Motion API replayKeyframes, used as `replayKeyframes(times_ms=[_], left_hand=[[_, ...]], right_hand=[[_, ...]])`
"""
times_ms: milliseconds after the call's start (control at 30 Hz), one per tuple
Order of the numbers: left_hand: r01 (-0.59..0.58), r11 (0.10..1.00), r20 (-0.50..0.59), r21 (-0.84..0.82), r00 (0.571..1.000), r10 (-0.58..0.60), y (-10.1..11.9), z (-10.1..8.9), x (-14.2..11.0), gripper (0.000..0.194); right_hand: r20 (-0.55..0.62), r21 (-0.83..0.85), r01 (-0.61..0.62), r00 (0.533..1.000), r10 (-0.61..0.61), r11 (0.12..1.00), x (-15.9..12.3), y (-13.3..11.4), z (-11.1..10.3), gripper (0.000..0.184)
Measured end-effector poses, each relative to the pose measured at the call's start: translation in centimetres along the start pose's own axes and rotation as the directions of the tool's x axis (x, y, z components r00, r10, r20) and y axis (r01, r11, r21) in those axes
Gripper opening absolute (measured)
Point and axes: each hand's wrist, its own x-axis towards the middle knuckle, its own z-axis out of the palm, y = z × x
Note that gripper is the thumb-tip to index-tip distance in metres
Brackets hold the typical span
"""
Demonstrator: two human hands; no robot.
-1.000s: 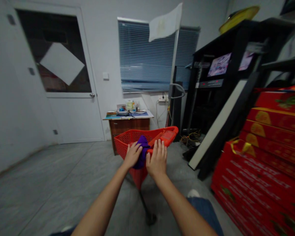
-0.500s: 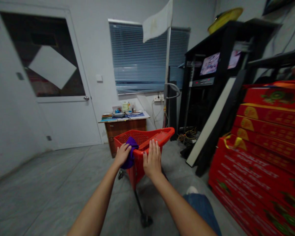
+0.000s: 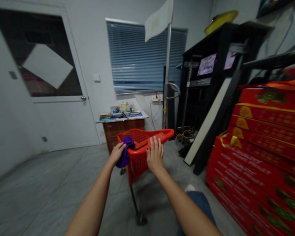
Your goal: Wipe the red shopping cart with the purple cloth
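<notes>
Hiding part of the red cart (image 3: 137, 165), the right hand (image 3: 155, 155) has its fingers outstretched, palm unseen. The left hand (image 3: 117, 154) is clamped on the purple cloth (image 3: 126, 152), just to its right at the cart's near left corner.

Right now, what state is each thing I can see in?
Red cart: standing upright
Purple cloth: crumpled, against the cart
Left hand: holding the cloth
Right hand: open, at the cart
Door: shut
Blind: lowered
Screen: lit
Red boxes: stacked
</notes>
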Motion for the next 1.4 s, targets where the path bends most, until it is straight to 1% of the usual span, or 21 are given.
replayKeyframes(times_ms=[67, 167, 233, 300, 333, 367, 400, 467, 500, 567, 633, 700, 767, 867, 933, 1000, 1067, 1167, 1233, 1300, 1400], left_hand=[[0.021, 1.000, 0.031, -0.011, 0.999, -0.020, 0.6, 0.0, 0.0, 0.040], [0.003, 0.997, 0.052, 0.071, 0.999, -0.006, 2.7, -0.2, -1.2, 0.038], [-0.087, 0.979, 0.067, 0.185, 0.995, 0.075, 4.6, -0.5, -2.6, 0.037], [-0.207, 0.929, 0.076, 0.306, 0.978, 0.193, 6.2, -0.9, -4.0, 0.036], [-0.246, 0.903, 0.072, 0.353, 0.969, 0.236, 6.7, -1.1, -4.5, 0.035], [-0.261, 0.884, 0.063, 0.387, 0.964, 0.257, 7.0, -1.3, -4.8, 0.036], [-0.248, 0.879, 0.047, 0.407, 0.967, 0.251, 6.9, -1.6, -4.9, 0.037], [-0.178, 0.897, 0.013, 0.404, 0.982, 0.189, 6.1, -2.2, -4.5, 0.039], [-0.140, 0.909, 0.005, 0.392, 0.989, 0.150, 5.5, -2.6, -4.1, 0.041], [-0.081, 0.921, -0.008, 0.381, 0.996, 0.090, 4.4, -3.1, -3.3, 0.042], [-0.036, 0.912, -0.060, 0.409, 0.996, 0.066, 4.1, -3.2, -3.1, 0.043], [-0.008, 0.886, -0.146, 0.464, 0.986, 0.085, 4.8, -2.4, -3.6, 0.044], [-0.018, 0.854, -0.207, 0.521, 0.967, 0.147, 6.4, -0.9, -4.6, 0.042], [-0.100, 0.819, -0.193, 0.565, 0.949, 0.249, 8.9, 1.6, -6.0, 0.040], [-0.156, 0.815, -0.154, 0.558, 0.946, 0.286, 9.4, 2.3, -6.2, 0.040], [-0.189, 0.816, -0.123, 0.547, 0.946, 0.301, 8.7, 1.7, -5.7, 0.041], [-0.162, 0.822, -0.130, 0.547, 0.953, 0.275, 7.0, 0.1, -4.9, 0.041], [-0.028, 0.855, -0.196, 0.518, 0.969, 0.150, 4.6, -2.5, -3.5, 0.042], [0.038, 0.871, -0.225, 0.490, 0.971, 0.085, 4.2, -2.9, -3.0, 0.043], [0.039, 0.870, -0.232, 0.491, 0.969, 0.088, 5.0, -2.0, -3.0, 0.042], [-0.052, 0.866, -0.190, 0.498, 0.968, 0.167, 7.3, 0.5, -3.6, 0.041]], right_hand=[[-0.017, 0.008, -0.010, 1.000, 0.011, 1.000, -0.1, -0.5, 0.5, 0.055], [-0.053, 0.042, -0.007, 0.999, 0.010, 0.999, -0.3, -1.6, 1.3, 0.056], [-0.072, 0.061, -0.005, 0.997, 0.009, 0.998, -0.5, -2.3, 1.7, 0.056], [-0.077, 0.064, -0.008, 0.997, 0.012, 0.998, -0.6, -2.8, 1.7, 0.057], [-0.066, 0.057, -0.003, 0.998, 0.007, 0.998, -0.5, -2.8, 1.6, 0.057], [-0.047, 0.046, 0.011, 0.999, -0.009, 0.999, -0.4, -2.7, 1.4, 0.056], [-0.021, 0.031, 0.034, 0.999, -0.033, 0.999, -0.3, -2.4, 1.2, 0.055], [0.028, -0.002, 0.088, 0.996, -0.088, 0.996, 0.2, -1.3, 0.6, 0.054], [0.029, -0.022, 0.090, 0.996, -0.089, 0.996, 0.6, -0.5, 0.3, 0.055], [-0.002, -0.063, 0.026, 1.000, -0.026, 0.998, 1.2, 0.8, 0.2, 0.056], [-0.008, -0.073, 0.020, 1.000, -0.021, 0.997, 1.6, 1.5, 0.5, 0.056], [-0.027, -0.067, 0.010, 1.000, -0.011, 0.998, 1.6, 1.3, 1.1, 0.057], [-0.047, -0.056, -0.006, 0.999, 0.003, 0.998, 1.4, 0.4, 1.6, 0.059], [-0.023, -0.055, 0.022, 0.999, -0.023, 0.998, 1.3, -0.5, 1.6, 0.058], [0.017, -0.062, 0.083, 0.997, -0.082, 0.995, 1.5, -0.3, 1.2, 0.054], [0.046, -0.067, 0.142, 0.989, -0.140, 0.988, 1.9, 0.3, 0.7, 0.049], [0.060, -0.063, 0.184, 0.982, -0.180, 0.981, 2.3, 0.9, 0.4, 0.047], [0.067, -0.047, 0.199, 0.978, -0.196, 0.979, 2.4, 0.7, 0.5, 0.048], [0.064, -0.037, 0.186, 0.981, -0.183, 0.982, 2.2, -0.1, 0.8, 0.049], [0.062, -0.029, 0.171, 0.984, -0.169, 0.985, 2.0, -1.1, 1.0, 0.049], [0.046, -0.021, 0.149, 0.988, -0.148, 0.989, 1.6, -2.1, 1.3, 0.049]])
